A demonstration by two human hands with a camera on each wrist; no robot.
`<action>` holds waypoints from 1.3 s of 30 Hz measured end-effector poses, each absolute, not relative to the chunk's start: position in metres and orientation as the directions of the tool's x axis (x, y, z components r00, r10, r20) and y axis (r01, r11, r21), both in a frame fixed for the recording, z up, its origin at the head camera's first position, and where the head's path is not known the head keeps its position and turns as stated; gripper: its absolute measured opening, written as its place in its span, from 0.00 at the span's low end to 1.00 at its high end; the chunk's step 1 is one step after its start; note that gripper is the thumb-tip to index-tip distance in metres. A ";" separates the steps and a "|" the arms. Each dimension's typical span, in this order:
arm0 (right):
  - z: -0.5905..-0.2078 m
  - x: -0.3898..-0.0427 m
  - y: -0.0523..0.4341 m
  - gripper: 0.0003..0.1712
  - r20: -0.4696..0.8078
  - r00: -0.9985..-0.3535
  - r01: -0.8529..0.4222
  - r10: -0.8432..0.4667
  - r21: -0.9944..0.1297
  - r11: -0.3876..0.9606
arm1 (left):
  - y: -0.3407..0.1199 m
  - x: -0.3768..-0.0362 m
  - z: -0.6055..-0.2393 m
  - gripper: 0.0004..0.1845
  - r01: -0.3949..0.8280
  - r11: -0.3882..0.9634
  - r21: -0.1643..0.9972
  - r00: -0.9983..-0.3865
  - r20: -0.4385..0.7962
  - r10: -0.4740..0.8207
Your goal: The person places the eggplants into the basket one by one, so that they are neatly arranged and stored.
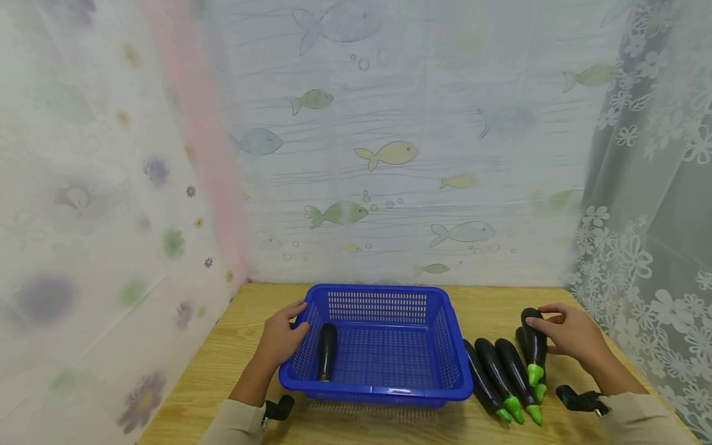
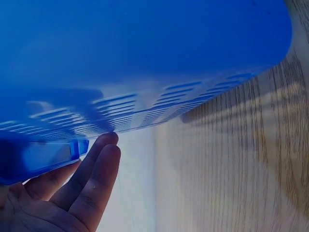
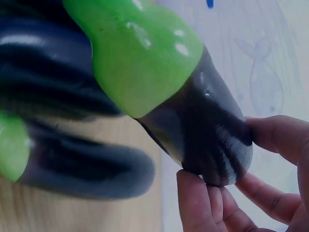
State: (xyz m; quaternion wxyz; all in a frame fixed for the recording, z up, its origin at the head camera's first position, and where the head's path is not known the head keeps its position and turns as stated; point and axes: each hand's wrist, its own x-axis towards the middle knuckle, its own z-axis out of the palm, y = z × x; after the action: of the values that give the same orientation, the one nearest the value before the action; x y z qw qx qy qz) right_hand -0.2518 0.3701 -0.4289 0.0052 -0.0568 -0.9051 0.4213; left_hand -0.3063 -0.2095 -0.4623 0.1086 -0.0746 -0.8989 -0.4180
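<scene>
Right hand (image 1: 573,337) fingers pinch the top toy eggplant (image 1: 534,346) – best lifted by its dark end – while the left hand (image 1: 280,340), fingers relaxed, steadies the blue basket (image 1: 453,346).

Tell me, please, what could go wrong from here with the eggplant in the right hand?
The right hand pinches the top eggplant only at its rounded dark end, so the grip may slip. That eggplant rests on another one, beside three more; lifting it might roll them. The left hand only rests on the basket wall, so the basket could slide.
</scene>
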 end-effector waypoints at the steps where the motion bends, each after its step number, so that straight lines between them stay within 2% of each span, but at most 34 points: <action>1: -0.427 -0.252 0.368 0.49 -0.027 -0.994 0.088 0.104 -0.763 0.640 | -0.210 -0.306 -0.462 0.29 0.226 0.640 0.734 -0.965 0.258 0.044; 24: -0.397 -0.261 0.307 0.37 0.052 -0.998 -0.033 0.018 -0.827 0.562 | -0.210 -0.307 -0.464 0.30 0.238 0.639 0.731 -0.962 0.269 0.052; 39: -0.385 -0.271 0.274 0.34 0.060 -0.998 -0.056 -0.008 -0.868 0.493 | -0.210 -0.307 -0.464 0.30 0.244 0.647 0.722 -0.960 0.275 0.055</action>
State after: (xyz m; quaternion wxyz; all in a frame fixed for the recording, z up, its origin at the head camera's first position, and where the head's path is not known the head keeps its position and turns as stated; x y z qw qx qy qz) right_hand -0.2709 0.2743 -0.3854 0.0242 0.0186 -0.8636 0.5033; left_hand -0.3072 -0.2104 -0.4643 0.1150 -0.0830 -0.9002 -0.4118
